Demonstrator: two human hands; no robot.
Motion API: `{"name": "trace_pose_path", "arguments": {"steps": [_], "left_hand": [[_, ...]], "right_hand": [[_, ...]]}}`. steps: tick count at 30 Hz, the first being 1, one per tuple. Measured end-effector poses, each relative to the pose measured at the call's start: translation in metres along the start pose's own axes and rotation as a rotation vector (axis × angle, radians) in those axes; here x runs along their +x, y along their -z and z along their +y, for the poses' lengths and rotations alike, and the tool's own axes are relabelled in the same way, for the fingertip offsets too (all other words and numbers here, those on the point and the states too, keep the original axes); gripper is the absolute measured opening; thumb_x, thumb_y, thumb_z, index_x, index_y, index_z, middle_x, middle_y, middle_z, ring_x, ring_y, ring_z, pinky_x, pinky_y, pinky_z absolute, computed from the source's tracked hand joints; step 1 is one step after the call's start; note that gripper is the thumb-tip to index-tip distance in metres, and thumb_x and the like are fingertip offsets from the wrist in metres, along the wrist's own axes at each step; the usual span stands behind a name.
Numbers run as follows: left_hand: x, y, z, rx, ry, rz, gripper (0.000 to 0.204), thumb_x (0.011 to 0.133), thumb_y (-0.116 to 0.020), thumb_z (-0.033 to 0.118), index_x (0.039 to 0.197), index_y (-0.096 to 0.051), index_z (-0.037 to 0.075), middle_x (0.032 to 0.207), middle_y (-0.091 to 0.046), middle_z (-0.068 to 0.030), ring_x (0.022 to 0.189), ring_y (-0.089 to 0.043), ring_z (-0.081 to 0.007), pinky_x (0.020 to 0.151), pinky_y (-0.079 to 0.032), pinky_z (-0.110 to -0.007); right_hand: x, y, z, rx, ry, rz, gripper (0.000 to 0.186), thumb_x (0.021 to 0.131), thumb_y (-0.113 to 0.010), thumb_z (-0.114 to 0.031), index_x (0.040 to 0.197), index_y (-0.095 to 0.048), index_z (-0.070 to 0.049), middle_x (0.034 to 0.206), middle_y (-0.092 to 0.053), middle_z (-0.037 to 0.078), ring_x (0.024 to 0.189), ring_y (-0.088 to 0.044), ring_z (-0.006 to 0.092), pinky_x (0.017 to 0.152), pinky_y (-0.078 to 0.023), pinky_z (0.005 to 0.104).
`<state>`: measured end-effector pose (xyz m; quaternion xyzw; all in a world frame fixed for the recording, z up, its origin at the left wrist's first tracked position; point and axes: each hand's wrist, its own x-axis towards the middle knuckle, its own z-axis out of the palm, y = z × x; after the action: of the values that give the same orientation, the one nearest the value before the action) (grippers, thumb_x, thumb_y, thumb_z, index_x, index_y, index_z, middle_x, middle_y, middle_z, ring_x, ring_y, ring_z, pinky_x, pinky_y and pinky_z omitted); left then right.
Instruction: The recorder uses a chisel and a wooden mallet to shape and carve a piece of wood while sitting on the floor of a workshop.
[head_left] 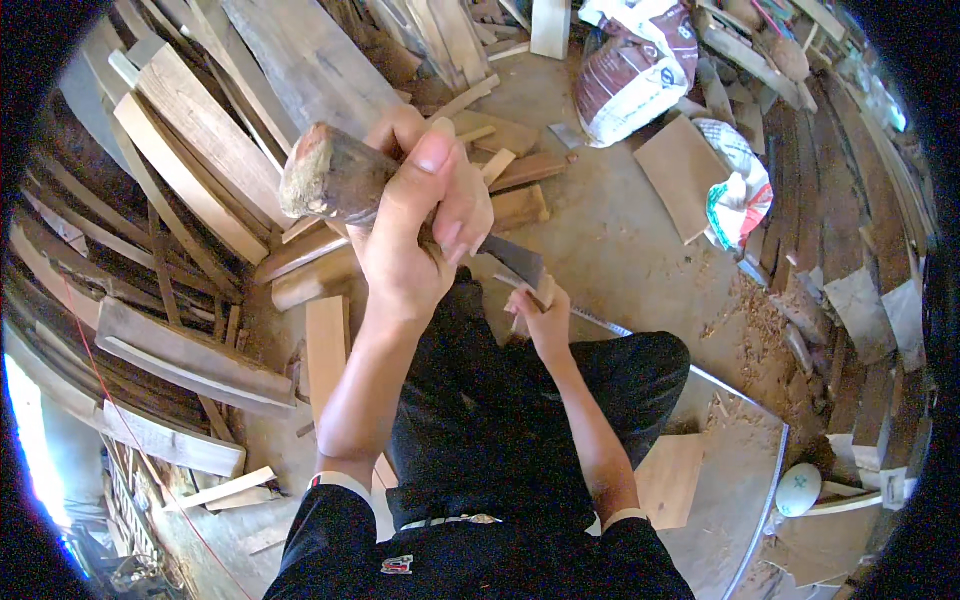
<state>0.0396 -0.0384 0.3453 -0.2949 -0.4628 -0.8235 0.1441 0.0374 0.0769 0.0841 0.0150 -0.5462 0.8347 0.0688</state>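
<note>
Thick brown wooden handle (345, 183) with flat grey metal blade (514, 259): probably weighty, rigid; best held by handle (left hand (420, 215) clamped there). Right hand (545, 322), near blade's end: cannot tell its clasp.

Planks (205, 125) left of blade (515, 259), 2 sacks (640, 85) right

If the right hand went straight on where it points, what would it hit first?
Probably the blade, just ahead of the right hand in this view, though the depth between them is unclear.
</note>
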Motion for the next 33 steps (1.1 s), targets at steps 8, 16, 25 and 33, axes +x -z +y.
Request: {"name": "trace_pose_path", "arguments": {"steps": [8, 16, 25, 33], "left_hand": [[-0.001, -0.004, 0.01, -0.051, 0.004, 0.041, 0.026, 0.094, -0.039, 0.029, 0.073, -0.036, 0.013, 0.046, -0.031, 0.0035, 0.033, -0.025, -0.0063, 0.033, -0.023, -0.024], [-0.011, -0.007, 0.013, 0.07, 0.039, 0.197, 0.02, 0.092, -0.044, 0.02, 0.074, -0.039, 0.011, 0.044, -0.031, 0.0022, 0.032, -0.025, -0.0092, 0.031, -0.023, -0.025], [-0.016, 0.002, 0.038, -0.147, -0.09, 0.116, 0.019, 0.093, -0.04, 0.018, 0.075, -0.04, 0.012, 0.046, -0.032, 0.0033, 0.032, -0.025, -0.0085, 0.031, -0.022, -0.026], [-0.017, 0.007, 0.041, -0.143, -0.081, 0.135, 0.017, 0.092, -0.041, 0.016, 0.075, -0.04, 0.012, 0.045, -0.032, 0.0029, 0.032, -0.024, -0.0083, 0.03, -0.023, -0.025]], "right_hand": [[-0.005, 0.004, 0.025, -0.329, 0.183, 0.114, 0.024, 0.076, -0.074, -0.014, 0.07, -0.052, -0.005, 0.059, -0.047, -0.003, 0.056, -0.048, 0.0085, 0.052, -0.039, 0.0244], [-0.006, -0.006, 0.012, -0.389, 0.138, 0.128, 0.013, 0.07, -0.071, -0.002, 0.075, -0.059, -0.001, 0.065, -0.053, 0.001, 0.063, -0.052, 0.0108, 0.059, -0.044, 0.0263], [-0.008, 0.004, 0.009, -0.436, 0.356, -0.074, 0.011, 0.079, -0.067, -0.006, 0.084, -0.057, -0.003, 0.082, -0.059, 0.005, 0.061, -0.057, 0.0097, 0.046, -0.044, 0.0229], [-0.005, 0.005, -0.001, -0.602, 0.191, -0.161, 0.015, 0.072, -0.07, -0.004, 0.082, -0.061, 0.002, 0.066, -0.057, 0.003, 0.064, -0.057, 0.0117, 0.057, -0.045, 0.0272]]}}
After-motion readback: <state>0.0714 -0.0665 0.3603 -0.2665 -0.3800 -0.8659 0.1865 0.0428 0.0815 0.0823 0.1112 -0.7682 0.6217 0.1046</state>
